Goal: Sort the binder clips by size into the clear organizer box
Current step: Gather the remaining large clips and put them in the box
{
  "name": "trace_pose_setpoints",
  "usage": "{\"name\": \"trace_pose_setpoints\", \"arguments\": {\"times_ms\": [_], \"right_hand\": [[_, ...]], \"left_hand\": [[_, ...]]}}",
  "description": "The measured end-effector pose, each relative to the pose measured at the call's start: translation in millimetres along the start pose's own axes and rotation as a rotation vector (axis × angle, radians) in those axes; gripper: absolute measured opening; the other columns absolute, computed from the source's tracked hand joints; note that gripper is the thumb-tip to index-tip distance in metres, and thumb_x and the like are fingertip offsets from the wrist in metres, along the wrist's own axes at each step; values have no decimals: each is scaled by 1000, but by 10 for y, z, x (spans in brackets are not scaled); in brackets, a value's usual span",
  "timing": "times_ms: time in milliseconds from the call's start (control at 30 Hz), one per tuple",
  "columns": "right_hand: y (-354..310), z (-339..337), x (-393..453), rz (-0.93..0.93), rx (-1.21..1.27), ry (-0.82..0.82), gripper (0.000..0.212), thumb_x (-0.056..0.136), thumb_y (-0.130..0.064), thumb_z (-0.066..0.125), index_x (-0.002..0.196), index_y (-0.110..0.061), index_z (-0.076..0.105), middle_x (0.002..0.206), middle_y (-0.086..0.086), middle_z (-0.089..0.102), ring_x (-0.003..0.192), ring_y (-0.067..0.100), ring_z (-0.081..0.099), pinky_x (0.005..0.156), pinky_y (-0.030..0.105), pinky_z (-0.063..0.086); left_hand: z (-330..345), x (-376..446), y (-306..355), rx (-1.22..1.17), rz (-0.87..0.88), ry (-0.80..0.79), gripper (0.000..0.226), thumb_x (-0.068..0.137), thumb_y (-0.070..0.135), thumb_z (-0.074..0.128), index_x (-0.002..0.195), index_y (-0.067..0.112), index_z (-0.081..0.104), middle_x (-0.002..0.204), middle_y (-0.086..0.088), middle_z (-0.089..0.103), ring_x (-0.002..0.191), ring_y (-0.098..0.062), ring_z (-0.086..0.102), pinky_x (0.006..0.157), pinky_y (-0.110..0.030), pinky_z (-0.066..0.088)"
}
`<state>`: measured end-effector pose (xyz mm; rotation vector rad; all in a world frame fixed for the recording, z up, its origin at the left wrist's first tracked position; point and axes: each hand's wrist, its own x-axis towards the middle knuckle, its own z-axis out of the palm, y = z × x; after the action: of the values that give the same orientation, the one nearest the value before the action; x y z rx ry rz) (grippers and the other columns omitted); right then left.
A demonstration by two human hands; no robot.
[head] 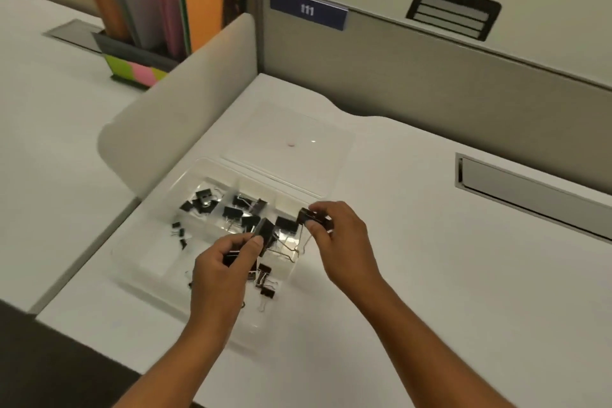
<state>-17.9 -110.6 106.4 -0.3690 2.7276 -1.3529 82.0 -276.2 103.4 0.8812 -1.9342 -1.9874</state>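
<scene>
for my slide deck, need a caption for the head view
Both hands, left hand and right hand, each pinch a black binder clip over the clear organizer box.

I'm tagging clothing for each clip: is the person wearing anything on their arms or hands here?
Nothing visible. Both forearms are bare as far as the frame shows, with no sleeves, gloves, watch or rings seen on the left hand or the right hand.

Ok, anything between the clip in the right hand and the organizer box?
Nothing visible. The right hand holds a binder clip at the far right edge of the organizer box, whose lid lies open behind.
</scene>
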Motion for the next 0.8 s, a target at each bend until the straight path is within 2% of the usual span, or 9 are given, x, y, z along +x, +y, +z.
{"name": "trace_pose_setpoints", "arguments": {"times_ms": [167,300,433,467,533,600,633,700,800], "right_hand": [[-67,433,318,-92,-340,-77,12,100,-27,65,112,-25,69,101,-7,70,105,18,57,94,35,43],[28,574,365,-101,-481,-136,15,103,-28,61,113,-26,73,85,-15,55,104,16,42,98,36,35],[166,658,308,-141,-688,-66,19,103,-33,59,111,-29,76,118,-10,65,110,23,47,89,37,34],[150,654,286,-142,-653,-8,20,104,-34,57,113,-29,75,121,-8,64,111,22,48,88,36,34],[-13,582,215,-127,-361,4,25,108,-36,51,119,-29,71,118,-13,64,110,9,52,89,29,36],[-201,459,158,-32,78,-157,31,108,-41,48,132,-32,65,117,-18,67,110,-2,59,92,19,45],[-279,407,138,3,211,-252,32,108,-41,49,137,-35,62,116,-17,70,109,-1,63,92,17,49],[-289,353,131,13,245,-326,29,107,-33,55,134,-36,64,111,-13,73,102,5,69,87,21,54],[-211,297,163,47,200,-247,21,102,-24,63,119,-30,74,107,-12,74,93,6,69,76,17,51]], "left_hand": [[-250,122,-67,-55,-53,69,8,92,29,74,85,31,78,63,7,63,53,-8,48,49,-24,41],[-333,154,-87,-56,-69,45,4,92,30,74,90,29,77,68,6,64,60,-10,51,51,-22,43],[-336,233,-119,-23,-56,-5,8,92,33,75,97,27,76,70,10,64,56,-7,52,46,-16,42],[-324,260,-122,-7,-51,-25,10,91,35,74,98,28,76,70,12,65,55,-5,54,49,-17,42],[-294,307,-115,18,-44,-60,14,92,39,74,102,30,76,75,13,70,57,-1,60,57,-17,44],[-239,372,-101,45,-46,-104,15,92,41,73,104,33,75,88,11,76,76,-2,70,65,-17,48],[-211,405,-98,60,-47,-132,14,92,41,72,104,35,75,94,12,77,86,-3,71,69,-19,49],[-152,454,-78,84,-50,-207,14,92,42,72,104,35,76,99,15,78,97,-2,71,77,-22,50],[-84,511,-66,81,-73,-301,17,92,41,73,108,36,75,102,12,77,99,-3,70,80,-25,50]]}}
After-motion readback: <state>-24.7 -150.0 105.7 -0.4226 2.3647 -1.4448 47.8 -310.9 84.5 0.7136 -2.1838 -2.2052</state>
